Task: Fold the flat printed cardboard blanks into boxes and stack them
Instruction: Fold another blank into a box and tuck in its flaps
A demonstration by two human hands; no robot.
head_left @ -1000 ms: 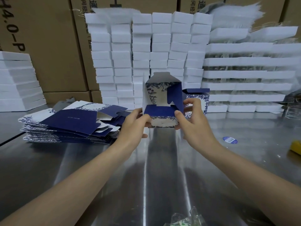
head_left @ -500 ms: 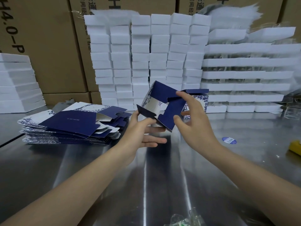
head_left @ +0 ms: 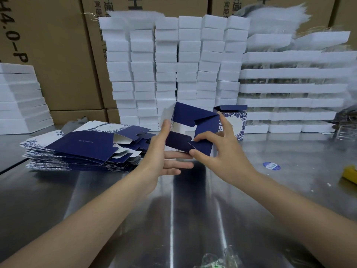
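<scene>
Pinched between thumb and forefinger of the right hand (head_left: 218,157), the half-folded box (head_left: 193,117) is held tilted above the metal table (head_left: 173,209), its open bottom turned toward the camera. The thumb sits at the lower edge of the dark blue flaps, the forefinger reaches up to the box's upper right corner, and a curled middle finger presses on the flap between them. On the other side the left hand (head_left: 158,157) lies flat and loose: its thumb points up along the box's left wall and its straight fingers stretch under the box, touching the right thumb's tip. Three blue flaps are partly turned in, with white card showing in the gap between them. Just behind the grip, to the right, a finished box (head_left: 236,120) with a blue floral print stands upright on the table, its top flap raised. Left of the grip, near the left wrist, lies a stack of flat blanks (head_left: 81,146), blue and white, its sheets fanned unevenly. Behind the grip rise columns of white foam blocks (head_left: 173,64), with layered foam trays (head_left: 289,88) to the right of them and brown cartons (head_left: 58,45) behind. Well to the right of the grip a round blue sticker (head_left: 271,165) lies on the table.
</scene>
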